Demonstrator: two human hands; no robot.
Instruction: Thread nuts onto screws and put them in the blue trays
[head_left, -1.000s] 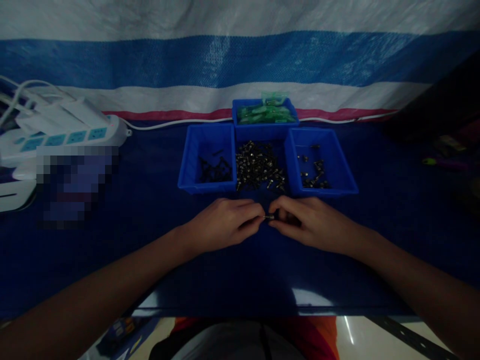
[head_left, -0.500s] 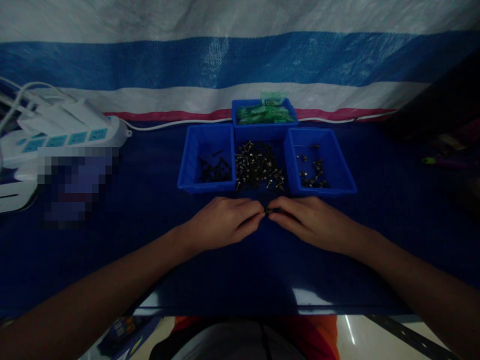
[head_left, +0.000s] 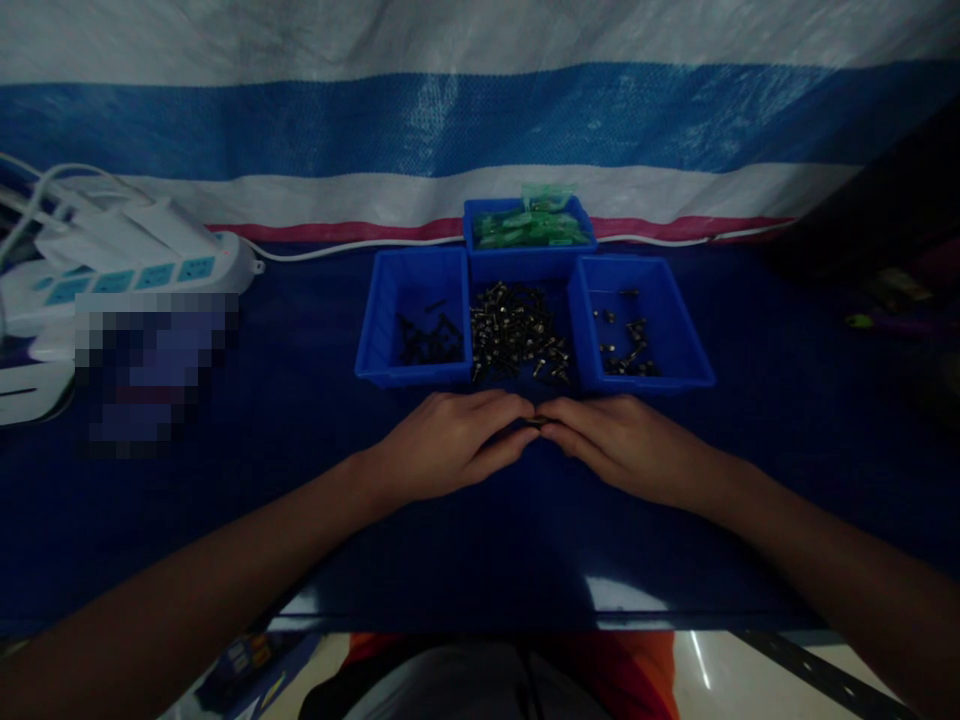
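The left hand (head_left: pixel 450 440) and the right hand (head_left: pixel 622 440) rest on the dark blue table (head_left: pixel 262 480), just in front of the middle tray (head_left: pixel 517 270). Their fingertips meet at one spot. A small dark metal part (head_left: pixel 535 423) sits between them, pinched from both sides by the closed fingers of each hand. Its exact shape cannot be told in the dim light.

The middle tray holds a heap of shiny screws (head_left: pixel 517 335). Touching the middle tray on its left side stands the left tray (head_left: pixel 390 300), with a few black parts (head_left: pixel 427 343) in it. Touching the middle tray on its right side stands the right tray (head_left: pixel 675 320), with a small scatter of dark parts (head_left: pixel 628 348). Directly behind the middle tray stands the rear tray (head_left: pixel 480 208), filled with green packets (head_left: pixel 529 227). Well to the left of the middle tray lies a white power strip (head_left: pixel 127 270).
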